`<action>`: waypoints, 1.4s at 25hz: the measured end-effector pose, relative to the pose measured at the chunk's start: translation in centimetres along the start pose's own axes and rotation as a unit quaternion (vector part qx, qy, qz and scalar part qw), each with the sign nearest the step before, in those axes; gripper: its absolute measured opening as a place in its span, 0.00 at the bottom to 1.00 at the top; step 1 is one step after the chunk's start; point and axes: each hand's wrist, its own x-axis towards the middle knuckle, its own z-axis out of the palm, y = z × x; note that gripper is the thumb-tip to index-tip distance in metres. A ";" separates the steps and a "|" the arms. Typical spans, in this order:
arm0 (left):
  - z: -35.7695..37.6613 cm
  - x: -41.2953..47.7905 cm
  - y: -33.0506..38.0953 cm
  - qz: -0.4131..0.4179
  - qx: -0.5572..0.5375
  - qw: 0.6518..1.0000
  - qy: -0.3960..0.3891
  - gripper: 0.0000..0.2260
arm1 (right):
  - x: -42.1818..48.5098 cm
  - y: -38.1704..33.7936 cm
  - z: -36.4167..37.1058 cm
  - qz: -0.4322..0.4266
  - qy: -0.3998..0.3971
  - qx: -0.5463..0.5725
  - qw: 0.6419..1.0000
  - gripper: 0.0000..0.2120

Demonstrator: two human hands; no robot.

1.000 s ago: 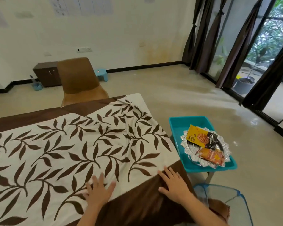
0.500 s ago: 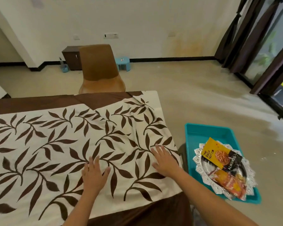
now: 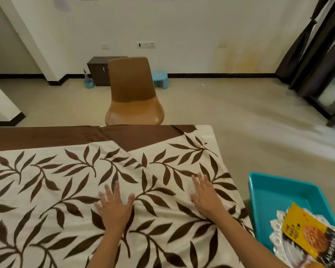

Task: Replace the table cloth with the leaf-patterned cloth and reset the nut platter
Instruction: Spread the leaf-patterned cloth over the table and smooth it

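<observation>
Head view: left hand (image 3: 114,207), right hand (image 3: 206,196) flat, fingers spread, pressing leaf cloth (image 3: 46,180). Cloth soft, light, wrinkles easy. Grab by edge.

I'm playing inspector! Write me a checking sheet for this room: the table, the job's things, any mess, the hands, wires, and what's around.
Surface: table covered by the leaf cloth; brown fabric shows along the far edge.
Job's things: the leaf cloth has a fold near its far middle; the platter with a yellow nut packet sits in a teal tray right of the table, not on it.
Clutter: nothing seen.
Hands: left hand and right hand press flat on the cloth, fingers spread.
Cables: nothing seen.
Surroundings: brown chair behind the table, dark cabinet, blue stool, dark curtains.
</observation>
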 end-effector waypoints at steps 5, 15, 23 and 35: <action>0.6 3.8 -0.3 -0.097 0.009 0.995 -0.034 0.37 | 4.5 3.5 0.3 0.139 0.014 -0.042 0.989 0.31; 1.0 8.8 5.5 -0.025 0.013 0.996 -0.086 0.37 | 8.6 6.0 -0.5 0.261 0.068 -0.016 0.963 0.28; -4.0 17.5 -6.8 -0.214 -0.004 0.977 0.016 0.40 | 13.6 2.6 -1.0 0.072 0.080 0.002 0.994 0.35; -3.3 27.4 -3.5 -0.181 0.032 0.980 -0.072 0.46 | 14.1 3.9 2.1 0.159 0.146 -0.070 0.974 0.36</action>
